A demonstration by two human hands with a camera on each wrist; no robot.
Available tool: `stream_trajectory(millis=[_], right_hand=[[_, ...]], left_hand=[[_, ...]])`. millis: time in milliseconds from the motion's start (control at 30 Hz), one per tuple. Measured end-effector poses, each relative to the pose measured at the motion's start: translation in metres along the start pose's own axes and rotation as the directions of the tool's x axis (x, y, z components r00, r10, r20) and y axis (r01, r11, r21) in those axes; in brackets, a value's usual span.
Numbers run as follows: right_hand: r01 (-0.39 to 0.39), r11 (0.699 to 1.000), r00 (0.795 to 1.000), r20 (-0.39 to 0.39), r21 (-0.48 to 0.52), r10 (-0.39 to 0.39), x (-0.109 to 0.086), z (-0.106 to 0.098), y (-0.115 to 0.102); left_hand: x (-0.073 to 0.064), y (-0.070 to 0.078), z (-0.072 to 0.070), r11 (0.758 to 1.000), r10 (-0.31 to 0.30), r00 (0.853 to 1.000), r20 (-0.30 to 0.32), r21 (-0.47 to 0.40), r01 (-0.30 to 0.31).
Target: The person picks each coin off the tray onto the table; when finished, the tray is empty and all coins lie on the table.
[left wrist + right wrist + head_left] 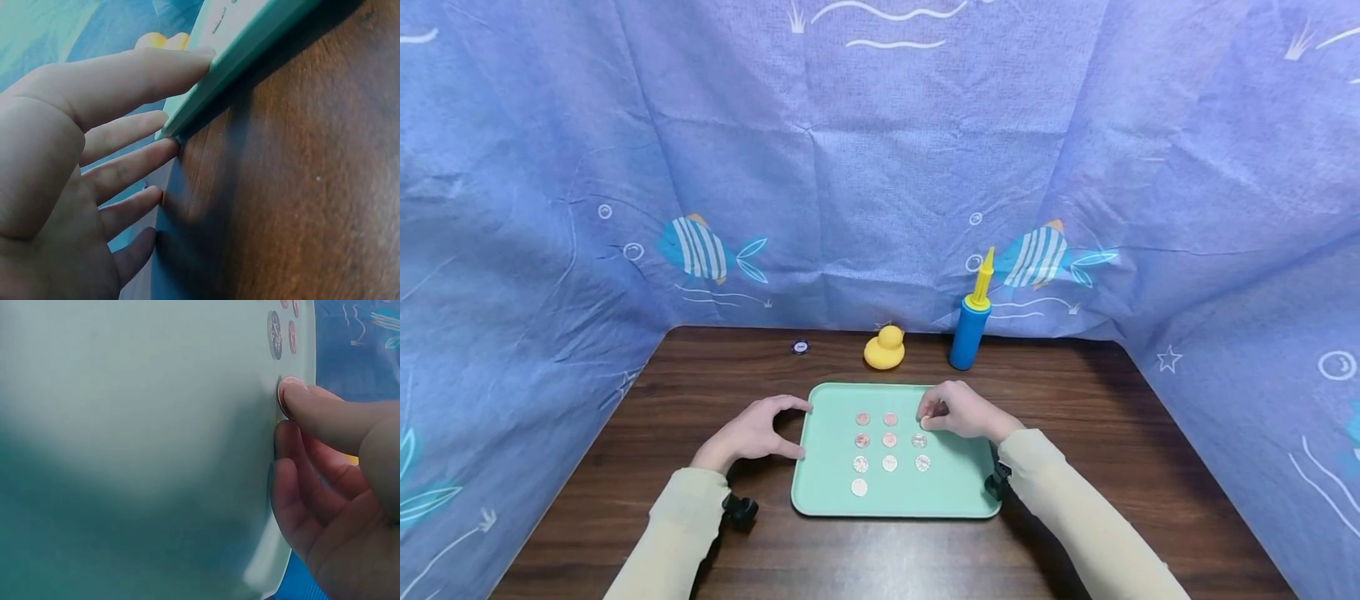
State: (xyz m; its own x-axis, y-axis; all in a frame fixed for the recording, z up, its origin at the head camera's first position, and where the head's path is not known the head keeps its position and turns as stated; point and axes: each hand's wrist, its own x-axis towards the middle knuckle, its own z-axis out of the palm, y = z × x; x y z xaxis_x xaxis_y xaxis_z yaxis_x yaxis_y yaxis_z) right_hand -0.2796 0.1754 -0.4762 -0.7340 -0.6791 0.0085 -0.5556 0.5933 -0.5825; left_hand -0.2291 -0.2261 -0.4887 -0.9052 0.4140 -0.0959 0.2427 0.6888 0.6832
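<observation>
A mint-green tray point(827, 500) lies on the table, bearing several coins in rows and columns. Copper coins, such as one coin point(862, 419), lie toward the far side; silver ones, such as another coin point(859, 487), lie nearer. My right hand point(962, 411) is over the tray's far right part, pinching a copper coin point(284, 403) at the tray surface, its thumb covering part of it. At the tray's left edge is my left hand point(756, 429), thumb and fingers spread; in the left wrist view the thumb tip touches the rim.
Behind the tray sit a yellow rubber duck point(885, 350) and a blue hand pump point(970, 333) with a yellow nozzle. A dark round chip point(801, 347) lies at the back left. Blue fish-patterned cloth point(880, 167) hangs round the wooden table point(655, 417).
</observation>
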Motion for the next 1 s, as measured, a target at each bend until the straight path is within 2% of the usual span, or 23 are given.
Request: stream_trajectory(millis=[200,467,700,1000], right_hand=[[-0.042,0.998,0.999,0.007,0.045,0.042,-0.004,-0.002,0.004],[-0.045,0.993,0.999,-0.007,0.106,0.046,-0.014,-0.009,0.010],[-0.047,0.991,0.998,-0.040,0.123,0.052,-0.028,-0.019,0.022],[-0.088,0.985,0.992,-0.072,0.146,0.099,-0.050,-0.039,0.039]], left_hand=[[0.001,-0.001,-0.001,1.000,0.010,1.000,0.005,0.013,-0.010],[0.001,-0.002,-0.001,1.000,0.010,1.000,-0.001,-0.004,-0.010],[0.000,0.001,0.000,0.996,-0.052,0.999,0.002,-0.068,0.052],[-0.001,0.001,0.001,0.992,-0.078,0.997,0.002,-0.099,0.078]])
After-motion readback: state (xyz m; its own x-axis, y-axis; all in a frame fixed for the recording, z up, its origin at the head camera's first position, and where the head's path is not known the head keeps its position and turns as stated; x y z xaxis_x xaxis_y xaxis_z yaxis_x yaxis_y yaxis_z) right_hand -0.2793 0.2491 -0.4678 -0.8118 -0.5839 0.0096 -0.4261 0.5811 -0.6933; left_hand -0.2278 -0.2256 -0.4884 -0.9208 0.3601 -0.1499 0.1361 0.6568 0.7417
